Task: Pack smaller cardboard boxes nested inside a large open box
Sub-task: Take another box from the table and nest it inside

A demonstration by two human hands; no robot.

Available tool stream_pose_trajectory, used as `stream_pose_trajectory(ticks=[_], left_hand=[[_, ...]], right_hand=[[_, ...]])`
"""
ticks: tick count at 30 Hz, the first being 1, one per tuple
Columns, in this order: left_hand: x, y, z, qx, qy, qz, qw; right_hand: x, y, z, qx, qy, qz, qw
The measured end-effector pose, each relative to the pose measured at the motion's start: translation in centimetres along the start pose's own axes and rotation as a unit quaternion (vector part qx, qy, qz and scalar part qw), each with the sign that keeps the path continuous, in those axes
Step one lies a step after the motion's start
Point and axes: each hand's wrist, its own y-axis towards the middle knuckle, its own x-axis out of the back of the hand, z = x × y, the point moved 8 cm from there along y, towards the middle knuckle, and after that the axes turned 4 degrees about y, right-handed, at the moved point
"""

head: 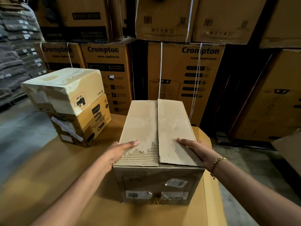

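Both my hands, left hand (121,152) and right hand (195,150), grip the brown box (156,144) by its sides, flaps shut, resting on flat cardboard (48,168).

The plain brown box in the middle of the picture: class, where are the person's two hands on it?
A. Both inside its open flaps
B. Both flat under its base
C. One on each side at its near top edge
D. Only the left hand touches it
C: the left hand and the right hand each grip a side of the brown box at its near top edge, with the flaps closed.
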Motion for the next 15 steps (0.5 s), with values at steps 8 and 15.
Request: stream_pose_trajectory(ticks=[8,15], left_hand=[[0.7,-2.9,-2.0,-0.108,-0.076,0.003,0.991],[-1.0,-4.9,-6.3,-0.256,-0.083,0.002,0.963]], right_hand=[[0.8,-4.7,0.8,0.107,0.026,-0.023,0.994],[3.9,-10.2,2.9,0.297,0.123,-0.067,0.945]])
